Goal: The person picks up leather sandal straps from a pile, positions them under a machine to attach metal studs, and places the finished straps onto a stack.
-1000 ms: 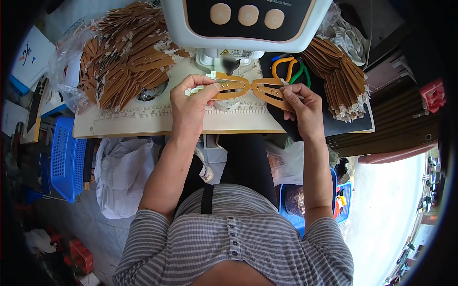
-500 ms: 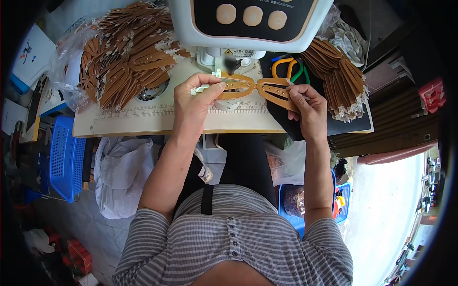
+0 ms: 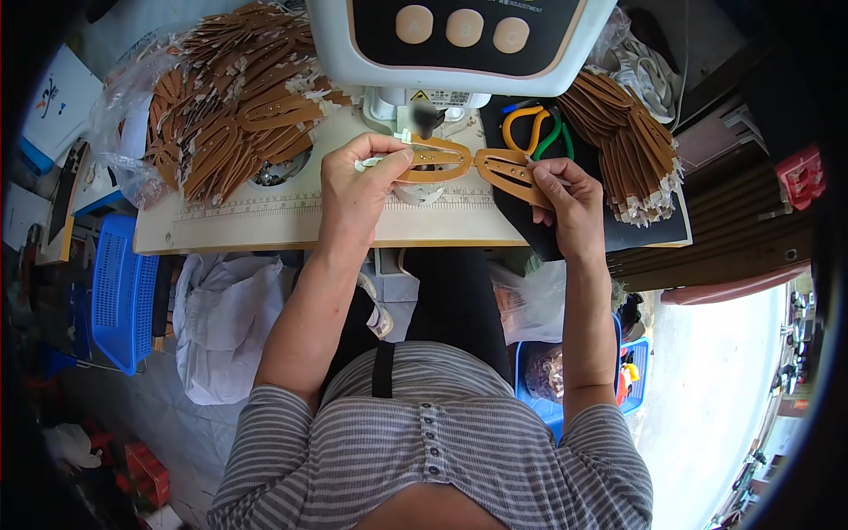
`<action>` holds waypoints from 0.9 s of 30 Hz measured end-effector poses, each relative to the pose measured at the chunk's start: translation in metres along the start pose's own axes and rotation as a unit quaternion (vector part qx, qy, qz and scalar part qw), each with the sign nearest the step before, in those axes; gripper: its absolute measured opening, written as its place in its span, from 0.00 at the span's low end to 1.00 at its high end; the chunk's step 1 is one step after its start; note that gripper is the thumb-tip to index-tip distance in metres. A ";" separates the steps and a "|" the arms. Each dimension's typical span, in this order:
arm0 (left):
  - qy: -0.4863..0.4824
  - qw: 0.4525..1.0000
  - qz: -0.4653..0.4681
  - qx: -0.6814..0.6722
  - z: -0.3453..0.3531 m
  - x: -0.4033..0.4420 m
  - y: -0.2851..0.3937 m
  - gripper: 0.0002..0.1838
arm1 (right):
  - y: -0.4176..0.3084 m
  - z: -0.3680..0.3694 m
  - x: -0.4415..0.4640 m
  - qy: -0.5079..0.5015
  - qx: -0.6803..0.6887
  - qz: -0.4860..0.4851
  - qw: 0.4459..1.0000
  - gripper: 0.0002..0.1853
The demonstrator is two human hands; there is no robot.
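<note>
A tan leather strap piece (image 3: pixel 465 160), with two long looped halves joined at a narrow middle and small metal studs along them, is stretched level between my hands. My left hand (image 3: pixel 353 190) pinches its left end between thumb and fingers, with pale green-white tabs poking out around the fingers. The right end is gripped by my right hand (image 3: pixel 570 194), thumb on top. The left half lies over a round white post (image 3: pixel 420 193), below the dark tip (image 3: pixel 427 119) of a white machine (image 3: pixel 331 35) with three buttons.
Stacks of similar tan pieces lie left (image 3: pixel 216 141) and right (image 3: pixel 609 124) on the worktable (image 3: pixel 291 230). Orange-and-green-handled scissors (image 3: pixel 527 128) rest on a black mat (image 3: pixel 552 243) by my right hand. A blue basket (image 3: pixel 124 291) stands lower left.
Both hands have shifted very slightly left. The strap piece's right half has tilted a little, so its opening looks narrower. Both hands keep their hold.
</note>
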State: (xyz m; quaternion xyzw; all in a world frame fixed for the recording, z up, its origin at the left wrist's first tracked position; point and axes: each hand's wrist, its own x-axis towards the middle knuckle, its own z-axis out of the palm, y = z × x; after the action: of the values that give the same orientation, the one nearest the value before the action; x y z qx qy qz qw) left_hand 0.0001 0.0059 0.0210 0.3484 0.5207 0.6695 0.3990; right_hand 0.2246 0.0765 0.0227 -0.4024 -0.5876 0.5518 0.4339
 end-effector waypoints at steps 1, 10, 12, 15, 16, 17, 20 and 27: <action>0.000 1.000 -0.002 0.004 0.000 0.000 0.000 0.04 | 0.002 -0.001 0.000 -0.003 0.000 0.000 1.000 0.08; 0.011 1.000 0.007 0.002 0.000 -0.002 -0.001 0.04 | 0.002 -0.001 -0.001 -0.007 -0.006 0.003 1.000 0.08; 0.007 1.000 0.003 0.002 -0.001 -0.001 -0.004 0.04 | 0.002 -0.002 0.000 -0.009 -0.003 0.002 1.000 0.08; 0.005 1.000 -0.012 0.002 -0.002 0.000 -0.005 0.05 | 0.002 -0.003 -0.001 -0.009 0.001 0.003 1.000 0.08; -0.002 1.000 -0.017 -0.001 -0.002 0.000 -0.003 0.05 | 0.000 -0.002 -0.002 -0.007 0.005 0.005 1.000 0.08; -0.010 1.000 -0.021 -0.003 -0.004 -0.001 0.000 0.05 | -0.001 -0.001 -0.004 -0.005 0.009 0.008 1.000 0.08; -0.062 0.996 -0.022 -0.055 -0.011 -0.002 0.001 0.06 | -0.006 -0.003 -0.012 -0.025 -0.009 -0.021 0.999 0.07; -0.094 0.914 0.350 0.183 -0.035 -0.024 -0.008 0.11 | -0.004 -0.006 -0.021 -0.029 -0.144 -0.398 0.905 0.10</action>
State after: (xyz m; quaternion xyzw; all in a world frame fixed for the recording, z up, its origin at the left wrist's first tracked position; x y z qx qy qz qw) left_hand -0.0187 -0.0291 0.0041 0.6366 0.4391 0.6233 0.1160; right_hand 0.2371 0.0577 0.0257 -0.1767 -0.7842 0.2540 0.5378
